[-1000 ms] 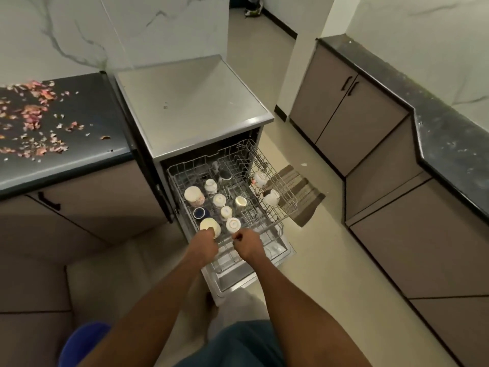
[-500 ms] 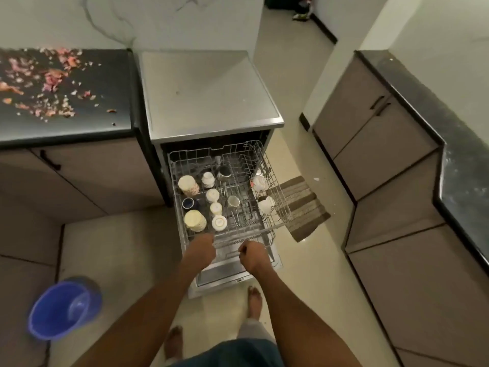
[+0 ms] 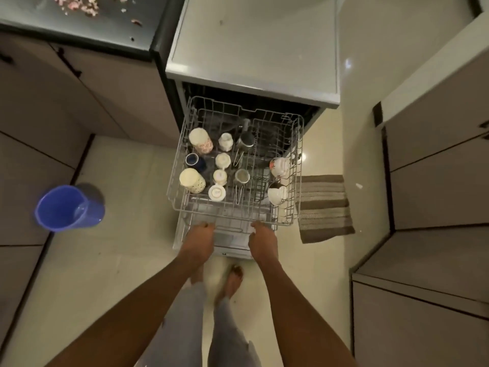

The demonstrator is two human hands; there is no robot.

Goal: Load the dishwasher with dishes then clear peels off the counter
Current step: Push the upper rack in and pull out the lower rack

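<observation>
at the front rail of the pulled-out upper rack (image 3: 232, 217), the left hand (image 3: 199, 238) and the right hand (image 3: 262, 239) each curl their fingers over the wire edge, one toward each corner, well apart from one another. the rack hangs out of the open dishwasher (image 3: 254, 75), above the lowered door (image 3: 227, 247). cups and mugs stand mouth-down on the tines: a tall cream tumbler (image 3: 192, 180), a dark blue mug (image 3: 194, 161), a small white cup (image 3: 217, 192), a steel cup (image 3: 245, 140), and two patterned cups (image 3: 279, 166) along the right side.

the loading step looks nearly finished, since the rack is well filled and both hands are set on the rail as if to slide it. the next move would call for an even push from both hands, so the rack runs straight on its rails and the cups do not tip or knock together; then the door needs lifting shut.

the peels (image 3: 79, 4) lie scattered on the dark counter (image 3: 111, 30) at upper left, untouched. a blue bucket (image 3: 67, 209) stands on the floor to the left, and a striped mat (image 3: 324, 207) lies just beside the rack on the right.
</observation>
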